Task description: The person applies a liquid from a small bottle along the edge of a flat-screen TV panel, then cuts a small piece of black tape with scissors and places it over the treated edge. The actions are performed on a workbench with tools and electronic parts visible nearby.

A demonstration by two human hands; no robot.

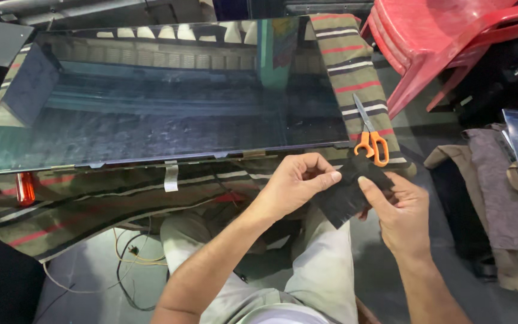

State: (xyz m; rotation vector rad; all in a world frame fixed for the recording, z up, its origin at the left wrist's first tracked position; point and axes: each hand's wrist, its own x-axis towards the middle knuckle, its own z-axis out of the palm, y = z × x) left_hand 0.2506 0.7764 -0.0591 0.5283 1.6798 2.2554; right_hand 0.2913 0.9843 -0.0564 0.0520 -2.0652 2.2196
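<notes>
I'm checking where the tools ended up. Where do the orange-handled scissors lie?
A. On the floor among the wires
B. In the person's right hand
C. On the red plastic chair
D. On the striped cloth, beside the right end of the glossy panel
D: the scissors lie on the striped cloth by the panel, while both hands hold a black piece.

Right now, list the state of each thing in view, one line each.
Left hand: pinching the black piece's upper edge.
Right hand: gripping the black piece's right side.
Black piece: held up between both hands, off the cloth.
Scissors: closed, lying flat on the striped cloth.
Display panel: flat on the cloth, screen dark.
</notes>
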